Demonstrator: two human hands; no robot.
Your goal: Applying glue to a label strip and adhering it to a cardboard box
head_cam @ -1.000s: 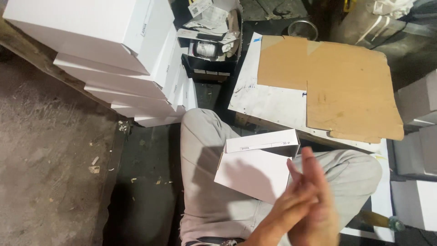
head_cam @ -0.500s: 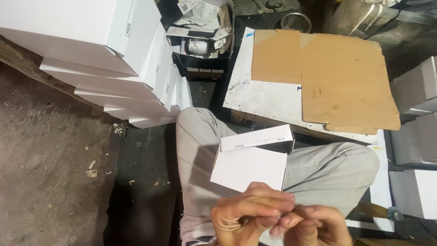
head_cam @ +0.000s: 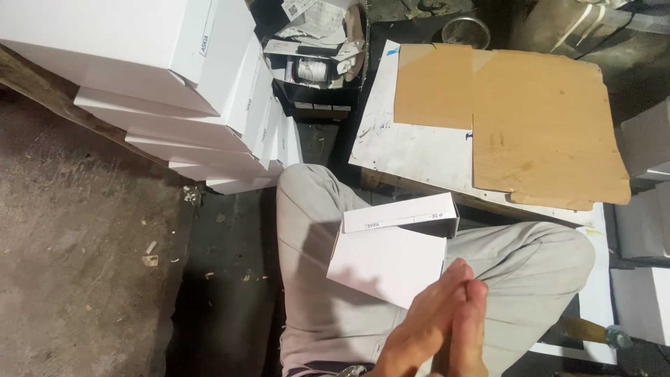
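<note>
My left hand (head_cam: 417, 329) and my right hand (head_cam: 469, 334) are pressed flat together, palm to palm, with the fingers straight and pointing up and away from me. Nothing shows between them. They hover low in the view, just in front of an open white cardboard box (head_cam: 387, 264) that rests on my lap. The box's long flap (head_cam: 401, 216) stands up at its far side. My fingertips overlap the box's near right corner. My legs in light grey trousers (head_cam: 537, 265) are bent under the box.
A tall stack of white boxes (head_cam: 174, 91) leans at the upper left on a wooden edge. A brown cardboard sheet (head_cam: 544, 119) lies on a white board (head_cam: 412, 150) ahead. Behind it are a black crate of papers (head_cam: 314, 63) and a metal can (head_cam: 464, 31). More white boxes (head_cam: 645, 139) stand at right.
Half a second ago my fingers were curled together low in the view. Now both hands are flat, pressed together and raised toward the box, as they were a second ago.
</note>
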